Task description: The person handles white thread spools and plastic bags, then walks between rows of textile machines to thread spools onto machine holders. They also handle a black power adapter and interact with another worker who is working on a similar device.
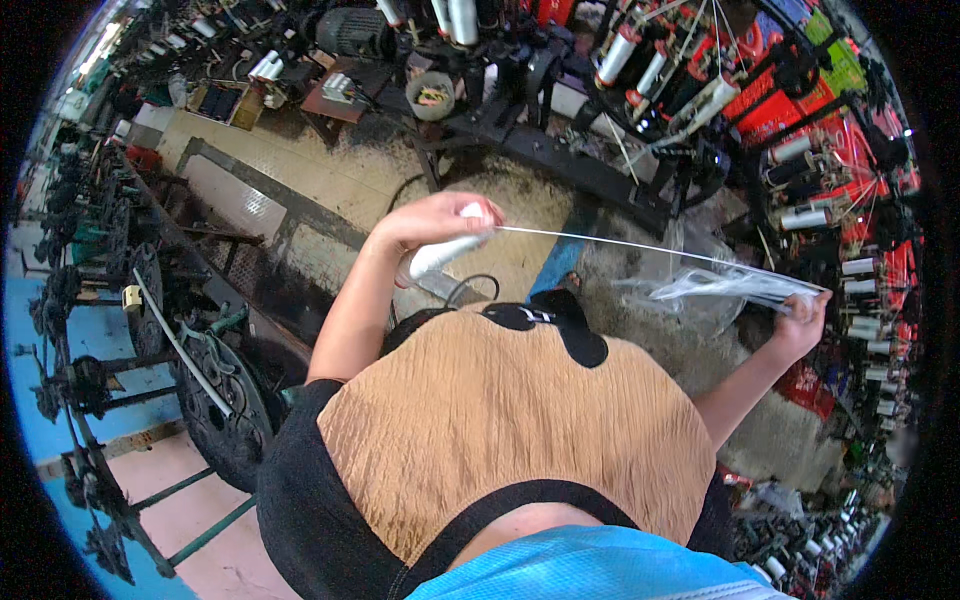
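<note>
My left hand (437, 220) is wrapped round a white spool of thread (445, 254), held in front of my body. From its upper end a white strand (620, 241) runs taut to the right. That strand reaches my right hand (801, 322), whose fingers are closed on it at arm's length. Beside the right hand, a crumpled sheet of clear plastic (712, 292) with whitish streaks extends to the left; whether the fingers also grip it, I cannot make out.
Machines with many white spools (617, 55) and red panels line the far and right sides. A round tub (431, 95) sits on a dark bench at the back. To my left stands a dark machine wheel (228, 410). Tiled, stained floor (350, 165) lies ahead.
</note>
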A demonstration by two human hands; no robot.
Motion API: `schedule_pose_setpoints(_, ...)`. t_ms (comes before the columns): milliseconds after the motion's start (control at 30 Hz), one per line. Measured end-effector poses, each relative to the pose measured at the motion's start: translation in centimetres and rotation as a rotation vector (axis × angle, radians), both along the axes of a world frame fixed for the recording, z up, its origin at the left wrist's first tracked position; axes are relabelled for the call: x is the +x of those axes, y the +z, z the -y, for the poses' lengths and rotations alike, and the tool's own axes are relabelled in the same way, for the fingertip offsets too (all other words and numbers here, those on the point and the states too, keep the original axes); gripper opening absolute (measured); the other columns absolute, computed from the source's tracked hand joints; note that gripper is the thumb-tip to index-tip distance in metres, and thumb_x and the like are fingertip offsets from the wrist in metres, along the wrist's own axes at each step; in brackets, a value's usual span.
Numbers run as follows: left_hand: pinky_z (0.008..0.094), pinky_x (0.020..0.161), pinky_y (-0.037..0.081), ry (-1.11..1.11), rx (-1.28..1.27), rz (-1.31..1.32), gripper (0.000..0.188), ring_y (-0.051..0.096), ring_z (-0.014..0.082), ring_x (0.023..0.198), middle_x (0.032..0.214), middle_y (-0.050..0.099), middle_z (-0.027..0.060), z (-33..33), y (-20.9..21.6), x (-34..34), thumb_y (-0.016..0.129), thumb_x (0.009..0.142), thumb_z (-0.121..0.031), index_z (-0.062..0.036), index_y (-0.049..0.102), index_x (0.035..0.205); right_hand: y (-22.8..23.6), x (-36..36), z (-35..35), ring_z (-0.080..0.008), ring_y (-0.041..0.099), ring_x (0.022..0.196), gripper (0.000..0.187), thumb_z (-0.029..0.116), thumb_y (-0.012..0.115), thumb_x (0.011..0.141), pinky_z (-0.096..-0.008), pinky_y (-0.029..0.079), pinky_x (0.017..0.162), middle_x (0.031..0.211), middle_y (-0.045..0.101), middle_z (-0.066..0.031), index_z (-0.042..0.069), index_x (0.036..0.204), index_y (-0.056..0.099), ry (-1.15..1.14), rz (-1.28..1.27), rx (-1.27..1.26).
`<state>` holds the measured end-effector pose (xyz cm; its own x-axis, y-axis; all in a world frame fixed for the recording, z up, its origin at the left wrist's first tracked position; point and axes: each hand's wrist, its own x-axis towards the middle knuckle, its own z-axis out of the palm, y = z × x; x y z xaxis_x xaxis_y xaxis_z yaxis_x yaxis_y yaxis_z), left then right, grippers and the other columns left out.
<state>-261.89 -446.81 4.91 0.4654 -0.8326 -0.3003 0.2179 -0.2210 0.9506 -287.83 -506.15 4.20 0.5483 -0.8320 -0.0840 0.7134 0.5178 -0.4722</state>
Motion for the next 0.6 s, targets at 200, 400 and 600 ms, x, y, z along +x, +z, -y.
schedule_pose_setpoints(200, 0.0329, 0.086, 0.046, -0.388, 0.217, 0.408, 0.062, 0.060, 0.0185, 0.097, 0.102, 0.064, 0.0035, 1.5, -1.1, -0.4, 0.084, 0.069, -0.040, -0.0068, 0.057, 0.114, 2.0, 0.1, 3.4, -0.0129, 0.034, 0.044, 0.022, 0.010, 0.052, 0.092, -0.0279, 0.031, 0.044, 0.055, 0.034, 0.0031, 0.014, 0.075, 0.039, -0.343, 0.121, 0.087)
schedule_pose_setpoints(400, 0.0322, 0.088, 0.046, -0.281, 0.212, 0.529, 0.061, 0.059, 0.0208, 0.098, 0.106, 0.062, 0.0080, 5.4, 1.6, -0.7, 0.084, 0.067, -0.029, -0.0061, 0.051, 0.112, 1.2, 13.5, -23.1, -0.0044, 0.039, 0.054, 0.029, 0.023, 0.056, 0.093, -0.0210, 0.031, 0.044, 0.073, 0.050, 0.0038, 0.004, 0.114, 0.055, 0.731, -0.305, -0.395)
schedule_pose_setpoints(600, 0.0333, 0.092, 0.045, -0.144, 0.235, 0.642, 0.077, 0.057, 0.0214, 0.101, 0.105, 0.059, 0.0123, 5.4, 3.8, 0.1, 0.084, 0.064, -0.026, -0.0076, 0.039, 0.124, -1.4, 14.9, -33.8, -0.0014, 0.043, 0.053, 0.031, 0.028, 0.068, 0.089, -0.0192, 0.031, 0.042, 0.072, 0.055, 0.0056, 0.005, 0.109, 0.063, 1.169, -0.613, -0.611)
